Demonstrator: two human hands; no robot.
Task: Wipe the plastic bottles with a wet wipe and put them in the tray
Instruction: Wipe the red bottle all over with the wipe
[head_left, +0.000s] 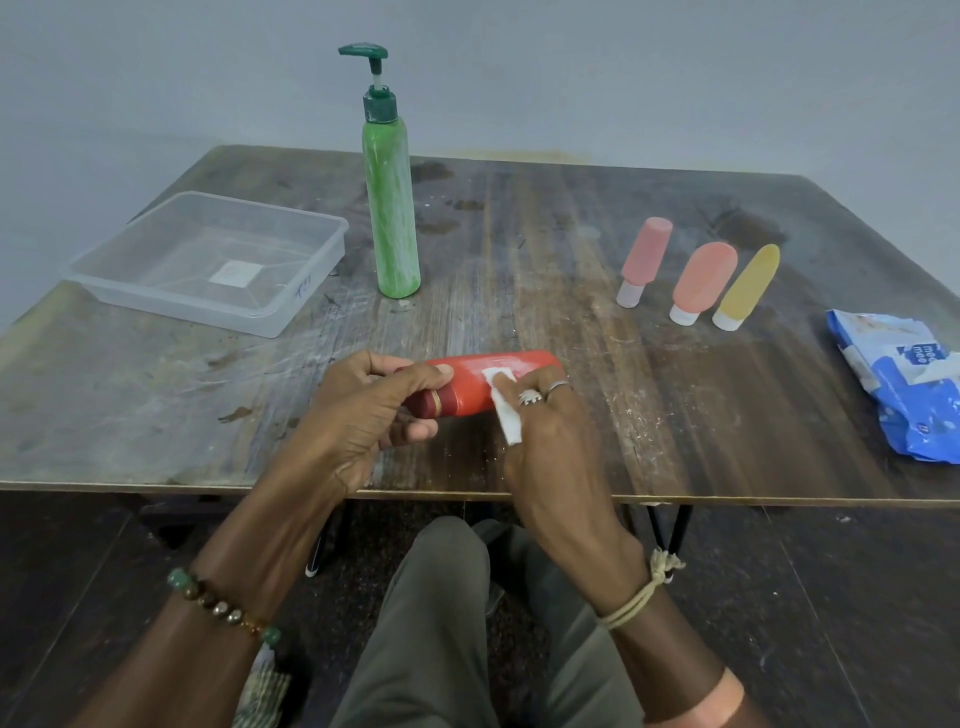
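Left wrist: bracelet of round beads (223, 605) in one row, coloured green, brown, dull metallic and amber. Right wrist: pale beige cord (636, 603), looped more than once and knotted, with frayed ends on the outer side. Right hand (550, 452): ornate raised silver ring (530, 397) on one finger, plain thin silver band (558, 385) on the next. Salmon-orange band (722, 693) higher on the right forearm; bangle or sleeve edge, unclear. Olive-grey trousers (441, 623).

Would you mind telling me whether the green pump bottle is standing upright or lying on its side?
Upright: the green pump bottle stands on its base on the table, pump head on top.
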